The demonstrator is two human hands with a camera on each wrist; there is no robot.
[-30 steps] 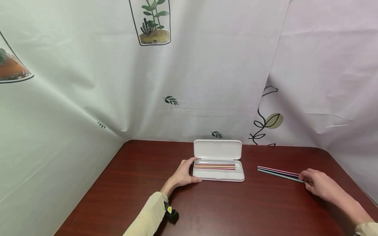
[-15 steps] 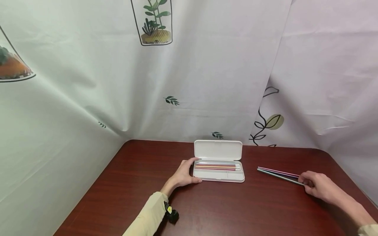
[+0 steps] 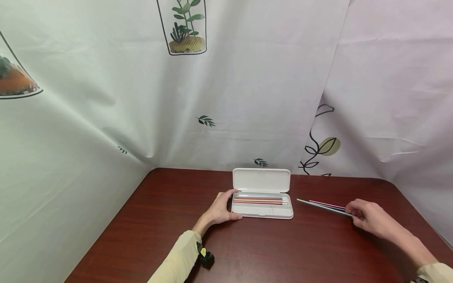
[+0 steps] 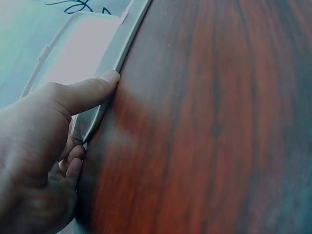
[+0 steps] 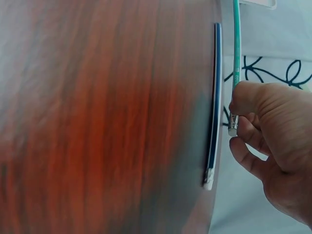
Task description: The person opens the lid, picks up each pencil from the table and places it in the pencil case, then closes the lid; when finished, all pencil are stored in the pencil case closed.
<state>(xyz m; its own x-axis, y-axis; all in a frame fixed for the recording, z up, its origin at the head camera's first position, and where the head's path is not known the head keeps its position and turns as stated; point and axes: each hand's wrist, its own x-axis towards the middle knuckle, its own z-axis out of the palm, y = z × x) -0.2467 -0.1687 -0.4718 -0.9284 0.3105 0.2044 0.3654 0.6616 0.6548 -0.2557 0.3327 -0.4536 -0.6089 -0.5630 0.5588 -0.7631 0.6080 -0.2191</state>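
Observation:
A white pencil case [image 3: 261, 179] stands with its lid up near the back of the table. Several pencils [image 3: 258, 200] lie lengthwise in its rear compartment. My left hand [image 3: 218, 208] holds the case's left end, thumb at the front edge and fingers toward the back; the left wrist view shows the thumb pressed on the case's rim [image 4: 105, 66]. On the right, my right hand [image 3: 373, 218] pinches a green pencil [image 5: 237, 44] near its eraser end, its tip pointing toward the case. Beside it on the table lies a dark blue pencil [image 5: 215, 102] with a white eraser; a magenta pencil-like edge [image 3: 327, 204] shows there too.
The reddish-brown wooden table [image 3: 276, 251] runs up to a white printed cloth [image 3: 247, 98] hanging behind and along the sides. A small black camera [image 3: 207, 259] is strapped to the left wrist. The case's front compartments [image 3: 253, 209] show white inside.
My right hand has moved left with the green pencil, drawing it past the other pencils toward the case. The left hand and the case have stayed in place.

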